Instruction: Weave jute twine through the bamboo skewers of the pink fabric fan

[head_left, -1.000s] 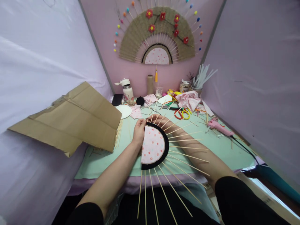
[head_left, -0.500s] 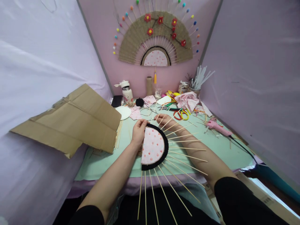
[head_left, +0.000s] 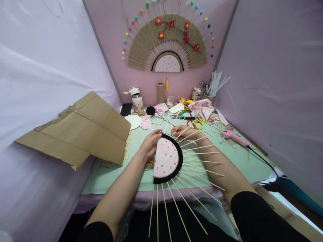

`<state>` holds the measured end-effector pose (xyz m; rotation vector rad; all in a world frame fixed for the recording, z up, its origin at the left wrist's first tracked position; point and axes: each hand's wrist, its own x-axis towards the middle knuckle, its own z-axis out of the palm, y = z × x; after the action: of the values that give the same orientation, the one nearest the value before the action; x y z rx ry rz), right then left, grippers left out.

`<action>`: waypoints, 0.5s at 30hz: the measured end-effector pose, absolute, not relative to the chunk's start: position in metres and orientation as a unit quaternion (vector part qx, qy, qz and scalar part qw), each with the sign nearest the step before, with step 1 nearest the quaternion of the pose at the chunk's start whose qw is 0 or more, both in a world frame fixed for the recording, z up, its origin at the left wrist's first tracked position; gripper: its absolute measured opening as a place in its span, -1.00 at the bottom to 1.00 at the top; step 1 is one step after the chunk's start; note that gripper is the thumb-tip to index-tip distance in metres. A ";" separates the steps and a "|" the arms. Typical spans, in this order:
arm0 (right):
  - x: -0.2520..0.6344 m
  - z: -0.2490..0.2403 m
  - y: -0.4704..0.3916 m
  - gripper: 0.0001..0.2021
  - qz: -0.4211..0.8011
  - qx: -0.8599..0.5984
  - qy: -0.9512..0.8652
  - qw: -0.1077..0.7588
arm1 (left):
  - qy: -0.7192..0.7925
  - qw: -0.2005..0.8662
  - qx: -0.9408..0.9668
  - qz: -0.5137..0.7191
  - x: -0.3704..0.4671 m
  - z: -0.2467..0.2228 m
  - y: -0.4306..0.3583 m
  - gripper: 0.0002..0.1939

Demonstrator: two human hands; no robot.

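Observation:
A half-round fan base (head_left: 165,158) is held up over the table, its straight side facing left. Pink dotted fabric covers its middle, a black band runs round the curve, and thin wooden sticks (head_left: 199,163) radiate from it. My left hand (head_left: 150,143) grips its upper corner between thumb and fingers. Just right of that corner, behind the sticks, my right hand (head_left: 183,131) is closed in a pinch on a thin black yarn, its fingertips partly hidden. The strand leads back to a black yarn ball (head_left: 150,110).
Folded cardboard (head_left: 83,129) leans at left. A pink glue gun (head_left: 236,137) with its cord lies at right. Scissors (head_left: 195,123), pliers (head_left: 185,117), fabric scraps (head_left: 202,109) and a bottle (head_left: 137,101) are at the back. A finished fan (head_left: 141,47) hangs on the wall.
My right hand has moved slightly right and down, away from the left. My left hand's fingers have shifted on the corner, and the fan base has moved slightly right.

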<state>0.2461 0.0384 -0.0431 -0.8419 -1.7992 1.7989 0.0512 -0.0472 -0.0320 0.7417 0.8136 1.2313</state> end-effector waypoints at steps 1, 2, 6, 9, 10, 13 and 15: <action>0.247 -0.042 0.037 -0.76 0.657 -0.297 -0.660 0.212 | 0.353 0.692 0.342 0.530 0.050 -0.031 -0.047 -0.54; 0.248 -0.041 0.036 -0.76 0.659 -0.292 -0.665 0.196 | 0.344 0.704 0.355 0.511 0.048 -0.030 -0.048 -0.52; 0.251 -0.036 0.035 -0.77 0.663 -0.279 -0.675 0.166 | 0.324 0.723 0.385 0.473 0.044 -0.029 -0.049 -0.46; 0.255 -0.032 0.035 -0.77 0.665 -0.283 -0.660 0.206 | 0.318 0.723 0.384 0.478 0.043 -0.030 -0.048 -0.46; 0.256 -0.032 0.035 -0.76 0.666 -0.285 -0.653 0.219 | 0.316 0.726 0.382 0.476 0.043 -0.030 -0.048 -0.47; 0.258 -0.032 0.035 -0.75 0.672 -0.294 -0.642 0.225 | 0.311 0.740 0.369 0.468 0.044 -0.032 -0.047 -0.53; 0.258 -0.033 0.036 -0.74 0.673 -0.302 -0.641 0.213 | 0.311 0.745 0.360 0.468 0.045 -0.033 -0.047 -0.56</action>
<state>0.2583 0.0358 -0.0334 -0.8389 -1.7791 1.8677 0.0446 -0.0465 -0.0331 0.7890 0.6802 1.0253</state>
